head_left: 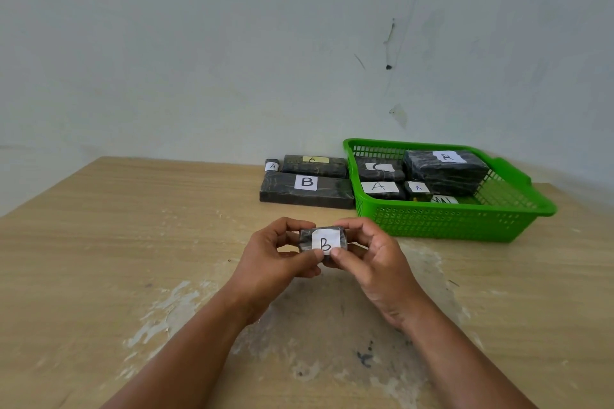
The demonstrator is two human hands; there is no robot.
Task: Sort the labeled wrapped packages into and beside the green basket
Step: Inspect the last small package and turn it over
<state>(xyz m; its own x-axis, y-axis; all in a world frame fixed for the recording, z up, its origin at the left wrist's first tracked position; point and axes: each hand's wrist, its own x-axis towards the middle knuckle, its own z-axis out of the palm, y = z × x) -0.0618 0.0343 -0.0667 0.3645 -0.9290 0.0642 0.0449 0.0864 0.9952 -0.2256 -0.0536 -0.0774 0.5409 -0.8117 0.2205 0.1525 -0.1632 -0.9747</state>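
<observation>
Nine wrapped packages (pixel 324 242), five inside, three beside, one held; one green basket (pixel 448 224); two hands (pixel 270 259); one table (pixel 99 242)

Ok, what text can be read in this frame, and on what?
"B": held package, in left hand and right hand.
"B": long package beside green basket.
"A": yellow-label package behind it.
"A": tiny package, far left.
"C": rear-left basket package.
"A": big basket package.
"A": front-left basket package.
"A": small middle basket package.
Unreadable: half-hidden label, basket front.

Left worktop (pixel 116 226): left open.
Front centre: taken up by left hand (pixel 279 257) and right hand (pixel 370 264), small B package (pixel 324 240) pinched between them.
Left of green basket (pixel 448 222): blocked by long B package (pixel 305 191) and A packages (pixel 314 167).
Basket interior: bare only at right.
</observation>
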